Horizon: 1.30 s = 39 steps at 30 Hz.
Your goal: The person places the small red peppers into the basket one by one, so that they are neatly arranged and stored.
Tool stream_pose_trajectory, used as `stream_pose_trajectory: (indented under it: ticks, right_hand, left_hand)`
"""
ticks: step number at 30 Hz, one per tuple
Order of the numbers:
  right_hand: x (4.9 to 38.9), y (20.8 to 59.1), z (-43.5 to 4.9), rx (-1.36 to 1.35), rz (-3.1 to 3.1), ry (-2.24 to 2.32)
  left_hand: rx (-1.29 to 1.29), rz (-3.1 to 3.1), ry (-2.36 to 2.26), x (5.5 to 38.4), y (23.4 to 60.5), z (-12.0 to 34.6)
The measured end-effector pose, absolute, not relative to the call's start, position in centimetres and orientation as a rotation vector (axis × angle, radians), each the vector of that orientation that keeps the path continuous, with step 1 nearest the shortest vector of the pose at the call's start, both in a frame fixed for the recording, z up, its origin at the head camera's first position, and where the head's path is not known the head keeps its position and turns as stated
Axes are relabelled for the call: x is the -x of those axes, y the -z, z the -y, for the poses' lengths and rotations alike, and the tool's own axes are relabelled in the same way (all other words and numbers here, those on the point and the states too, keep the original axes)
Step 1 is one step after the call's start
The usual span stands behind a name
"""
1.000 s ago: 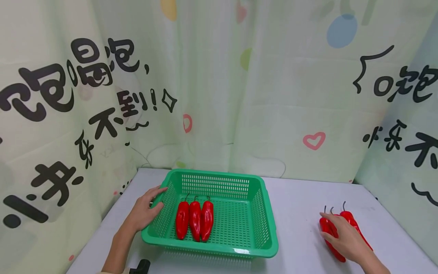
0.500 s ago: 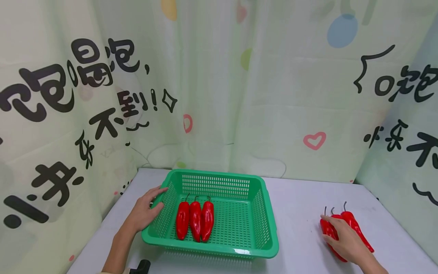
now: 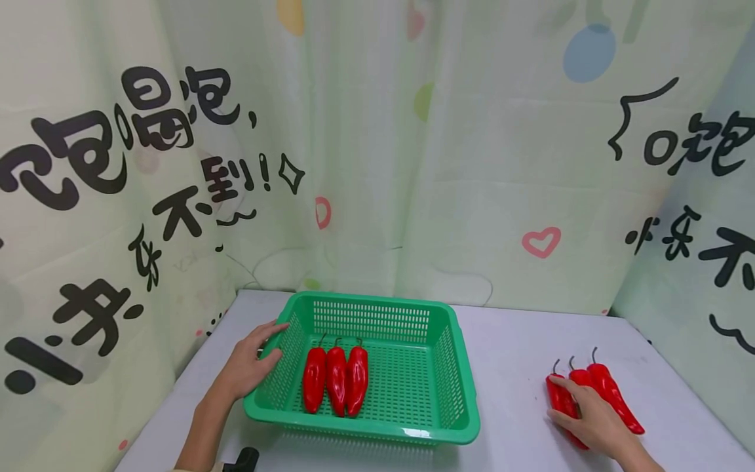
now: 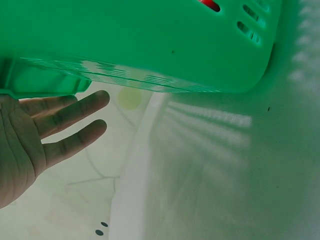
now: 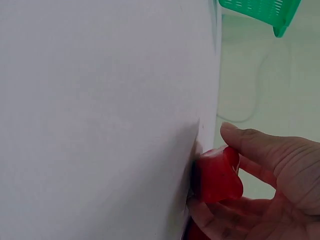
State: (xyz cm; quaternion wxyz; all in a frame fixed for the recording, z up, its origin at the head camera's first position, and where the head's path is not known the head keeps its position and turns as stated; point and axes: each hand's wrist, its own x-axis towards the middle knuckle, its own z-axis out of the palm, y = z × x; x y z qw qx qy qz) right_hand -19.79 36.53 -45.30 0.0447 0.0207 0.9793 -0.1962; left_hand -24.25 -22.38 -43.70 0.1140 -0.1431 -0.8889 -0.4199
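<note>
My right hand (image 3: 596, 416) pinches a glossy red chili pepper (image 3: 559, 396) between thumb and fingers at the right of the table. In the right wrist view the blunt red end of this pepper (image 5: 217, 175) shows between the thumb and the fingers. Two more red peppers lie just right of it, one partly covered by the hand (image 3: 580, 377), the other in plain sight (image 3: 616, 393). My left hand (image 3: 250, 367) rests on the left rim of a green plastic basket (image 3: 354, 429); three fingers stretch straight under the rim in the left wrist view. Inside, three red peppers (image 3: 335, 380) lie side by side.
The white table (image 3: 507, 367) runs back to a pale printed curtain (image 3: 466, 196) that encloses it on the sides too. Bare tabletop lies between the basket and the right-hand peppers. A dark strap piece (image 3: 243, 460) shows at the left wrist.
My right hand has shifted slightly left with the gripped pepper, and a gap has opened between it and the two peppers beside it. The left hand and basket stay put.
</note>
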Motion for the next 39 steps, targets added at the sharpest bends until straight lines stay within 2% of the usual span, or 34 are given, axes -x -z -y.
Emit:
stream_pose_trajectory:
  ticks: [25,39]
  right_hand:
    - [19.9,45.5,-36.2,-0.113,-3.001,0.654]
    - [19.7,43.8,-34.9,-0.046,-3.048,0.666]
  left_hand:
    - [0.422,2.605,1.246,24.3,43.9,22.5]
    - [0.423,2.603,1.255,24.4,43.9,22.5]
